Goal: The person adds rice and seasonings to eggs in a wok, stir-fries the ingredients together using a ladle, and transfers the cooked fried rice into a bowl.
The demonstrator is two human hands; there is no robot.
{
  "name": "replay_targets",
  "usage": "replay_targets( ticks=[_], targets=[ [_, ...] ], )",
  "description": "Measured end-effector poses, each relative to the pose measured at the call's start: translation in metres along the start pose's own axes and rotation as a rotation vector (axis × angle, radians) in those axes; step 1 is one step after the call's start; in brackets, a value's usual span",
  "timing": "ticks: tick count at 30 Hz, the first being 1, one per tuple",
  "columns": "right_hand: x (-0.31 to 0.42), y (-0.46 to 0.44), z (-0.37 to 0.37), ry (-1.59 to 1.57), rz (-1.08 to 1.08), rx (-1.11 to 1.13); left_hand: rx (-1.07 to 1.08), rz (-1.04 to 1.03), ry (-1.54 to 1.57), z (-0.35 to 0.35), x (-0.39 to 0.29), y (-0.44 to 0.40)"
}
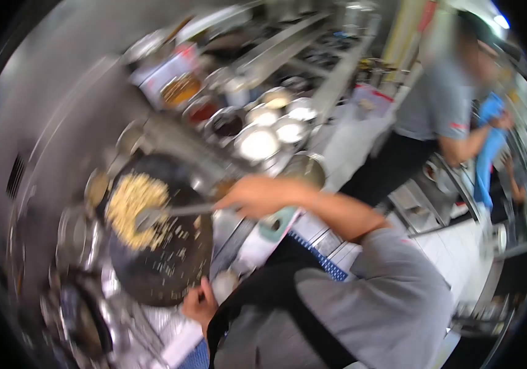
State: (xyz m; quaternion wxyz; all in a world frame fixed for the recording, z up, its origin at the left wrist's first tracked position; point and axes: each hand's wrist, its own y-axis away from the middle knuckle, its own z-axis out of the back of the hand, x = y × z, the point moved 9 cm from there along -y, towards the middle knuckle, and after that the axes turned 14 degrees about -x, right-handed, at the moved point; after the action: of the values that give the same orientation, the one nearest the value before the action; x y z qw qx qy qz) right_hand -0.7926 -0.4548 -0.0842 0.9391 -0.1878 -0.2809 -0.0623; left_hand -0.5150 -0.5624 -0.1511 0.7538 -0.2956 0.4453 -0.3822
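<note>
My right hand [251,195] is closed around the handle of a metal spatula [180,210], its blade resting in a heap of pale yellow, rice-like food [135,203]. That food lies on one side of a dark wok [183,261], with loose bits scattered over the bare metal. My left hand [200,303] is at the wok's near rim, its fingers curled and the thumb raised. Blur and the hand itself hide what, if anything, those fingers hold.
Bowls of orange [180,89], red and dark contents and of white powders [257,142] stand beyond the wok. Metal vessels [74,237] line its far side. A person in grey [432,101] stands at the upper right near a blue cloth [490,141].
</note>
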Motion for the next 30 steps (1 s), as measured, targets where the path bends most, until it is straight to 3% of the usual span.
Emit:
replay_targets(
  ticks=[3, 5, 6, 8, 11, 13, 14, 17, 20, 21, 23, 24, 28, 30],
  targets=[
    [0.009, 0.004, 0.035, 0.019, -0.190, 0.216, 0.088, 0.309, 0.041, -0.022, 0.037, -0.056],
    [0.007, -0.017, 0.005, 0.077, -0.313, 0.301, 0.167, 0.340, 0.027, -0.069, 0.084, -0.055],
    [-0.002, -0.018, -0.011, 0.122, -0.380, 0.303, 0.060, 0.248, 0.017, -0.088, 0.092, -0.041],
    [-0.021, -0.031, -0.051, 0.004, -0.142, 0.049, 0.059, 0.199, -0.067, -0.083, 0.076, -0.030],
    [-0.027, -0.021, -0.063, -0.479, -0.432, 0.004, 0.088, 0.210, -0.041, -0.035, 0.042, 0.006],
    [-0.018, -0.003, -0.062, -0.762, -0.585, -0.012, 0.000, 0.130, -0.002, -0.016, 0.026, -0.009],
    [-0.016, 0.003, -0.069, -0.898, -0.625, -0.030, -0.019, 0.078, -0.060, -0.019, 0.029, -0.023],
    [-0.025, 0.002, -0.113, -1.284, -0.693, -0.031, 0.001, 0.220, 0.005, -0.068, 0.089, -0.035],
    [-0.055, -0.012, -0.174, -1.364, -0.942, -0.009, 0.149, 0.297, 0.008, -0.103, 0.123, -0.027],
    [-0.061, -0.019, -0.189, -1.215, -0.900, 0.019, 0.228, 0.321, -0.002, -0.108, 0.127, -0.024],
    [-0.069, -0.039, -0.208, -0.921, -0.814, 0.067, 0.044, 0.234, -0.039, -0.057, 0.103, -0.024],
    [-0.060, -0.045, -0.202, -0.922, -0.789, 0.052, -0.048, 0.186, -0.059, -0.026, 0.093, -0.018],
    [-0.055, -0.030, -0.197, -1.061, -0.848, 0.078, -0.199, 0.555, -0.446, 0.082, 0.162, 0.104],
    [-0.077, -0.031, -0.210, -1.101, -0.928, 0.128, -0.049, 0.831, -0.577, 0.107, 0.183, 0.165]
  ],
)
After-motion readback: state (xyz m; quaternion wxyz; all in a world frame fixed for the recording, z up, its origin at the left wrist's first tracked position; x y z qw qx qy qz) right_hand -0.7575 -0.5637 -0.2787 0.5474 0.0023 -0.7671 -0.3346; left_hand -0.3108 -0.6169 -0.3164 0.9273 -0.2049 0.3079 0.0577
